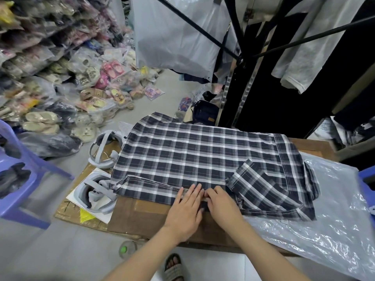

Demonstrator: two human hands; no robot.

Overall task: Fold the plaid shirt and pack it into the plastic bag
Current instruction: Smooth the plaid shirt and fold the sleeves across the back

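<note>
The navy-and-white plaid shirt (194, 157) lies spread face down on a brown cardboard surface (142, 216), one short sleeve folded in at the right. My left hand (185, 209) rests flat on the shirt's near hem with fingers extended. My right hand (220, 203) sits beside it, fingertips curled onto the same hem edge; whether it pinches the cloth is unclear. The clear plastic bag (324, 220) lies flat to the right, partly under the shirt's right side.
Two grey head-strap devices (105, 149) lie left of the shirt. A purple plastic stool (22, 179) stands at the far left. Bagged shoes pile up behind on the floor. A black rack with hanging clothes (284, 78) stands behind. My sandalled foot (173, 268) shows below.
</note>
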